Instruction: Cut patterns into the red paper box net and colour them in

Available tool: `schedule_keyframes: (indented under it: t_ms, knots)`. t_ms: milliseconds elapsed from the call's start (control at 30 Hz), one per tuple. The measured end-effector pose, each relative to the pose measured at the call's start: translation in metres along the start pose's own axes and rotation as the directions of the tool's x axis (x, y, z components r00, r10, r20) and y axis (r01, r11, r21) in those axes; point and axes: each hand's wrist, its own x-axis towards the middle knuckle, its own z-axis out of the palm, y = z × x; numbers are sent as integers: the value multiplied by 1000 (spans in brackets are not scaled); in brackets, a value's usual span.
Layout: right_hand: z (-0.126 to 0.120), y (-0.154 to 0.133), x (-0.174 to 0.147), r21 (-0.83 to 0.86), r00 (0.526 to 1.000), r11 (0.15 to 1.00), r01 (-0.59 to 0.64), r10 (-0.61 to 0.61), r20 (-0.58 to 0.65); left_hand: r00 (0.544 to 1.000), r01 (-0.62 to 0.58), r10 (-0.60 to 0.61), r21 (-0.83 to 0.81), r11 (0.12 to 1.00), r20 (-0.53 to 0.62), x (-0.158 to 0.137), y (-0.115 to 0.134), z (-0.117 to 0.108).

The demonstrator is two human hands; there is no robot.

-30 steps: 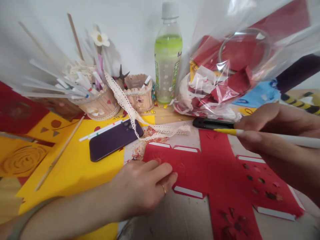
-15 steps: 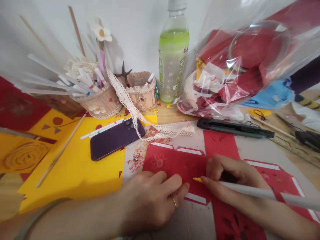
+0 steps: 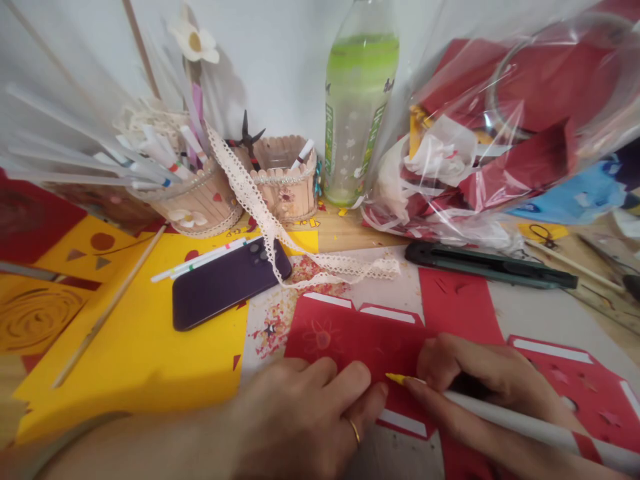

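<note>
My right hand (image 3: 480, 387) is closed around a white-barrelled marker (image 3: 515, 413), whose yellow tip points left, down at a red paper piece (image 3: 385, 347). Whether the tip touches the paper I cannot tell. White strips line the tabs along that piece's edges, and a faint flower drawing (image 3: 321, 338) shows at its upper left. My left hand (image 3: 320, 407), with a gold ring on one finger, rests over the paper's lower left part. Its fingers lie on the paper, slightly bent, and hide that corner.
Yellow paper (image 3: 145, 347) and a dark phone (image 3: 225, 283) lie to the left, with lace ribbon (image 3: 345, 260) beside them. A cutter knife (image 3: 490, 265) lies beyond my right hand. Behind stand stick-covered holders (image 3: 285, 190), a green-and-clear bottle (image 3: 357, 120) and a plastic bag (image 3: 480, 167).
The camera view has shifted and come somewhat closer. The marker tip now sits slightly lower in view; both hands keep nearly the same pose on the red paper.
</note>
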Motion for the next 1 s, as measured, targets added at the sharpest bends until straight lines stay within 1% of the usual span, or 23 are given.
schedule_keyframes:
  t_ms: [67,300,433,500,667,867,1000]
  knots:
    - [0,-1,0,-14,1000,1000,-19,19,17,1000,2,-2,10,1000,-1,1,0,-1]
    - [-1,-1,-1,-24,1000,999,-30,30,0,1000,-19,19,15,1000,21,3,-2,-6]
    - [0,-1,-1,-35,999,999,-34,34,-18,996,-43,41,26,999,83,1,-1,-5]
    - [-1,-2,0,-36,999,999,-38,37,-18,995,-45,40,46,998,92,0,-1,-4]
    - [-3,-4,-3,-43,999,998,-46,45,-12,998,-28,26,24,999,57,1,-2,-6]
    - [-3,-4,0,-16,998,998,-56,55,-20,995,-57,55,21,998,85,2,-3,-8]
    - [-1,-6,0,-11,999,999,-36,36,-11,998,-37,36,27,999,56,2,-2,-6]
